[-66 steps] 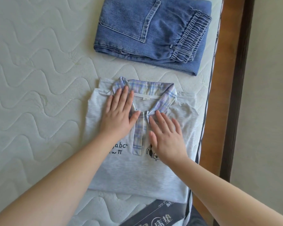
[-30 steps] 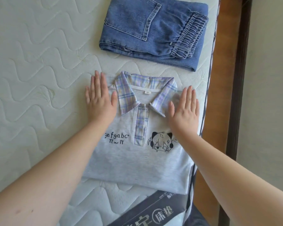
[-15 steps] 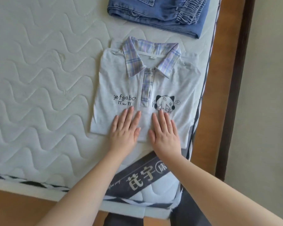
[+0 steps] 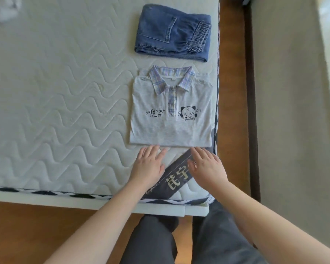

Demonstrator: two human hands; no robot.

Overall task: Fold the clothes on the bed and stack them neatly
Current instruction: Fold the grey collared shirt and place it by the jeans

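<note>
A folded grey polo shirt (image 4: 171,128) with a plaid collar, black lettering and a cartoon print lies flat near the right edge of the white quilted mattress (image 4: 55,103). Beyond it lie folded blue jeans (image 4: 171,33). My left hand (image 4: 149,164) and my right hand (image 4: 206,164) lie just below the shirt's near hem, fingers straight, fingertips at the hem. Neither holds anything.
A dark label band (image 4: 177,178) with printed characters crosses the mattress corner under my hands. A bit of white cloth (image 4: 2,8) shows at the far left corner. A wooden bed frame (image 4: 232,92) and floor run along the right. My dark-trousered legs (image 4: 179,241) stand at the foot.
My hands slid from the collar out over the shoulders, then down the shirt front and off its near hem onto the mattress. The view has pulled back.
</note>
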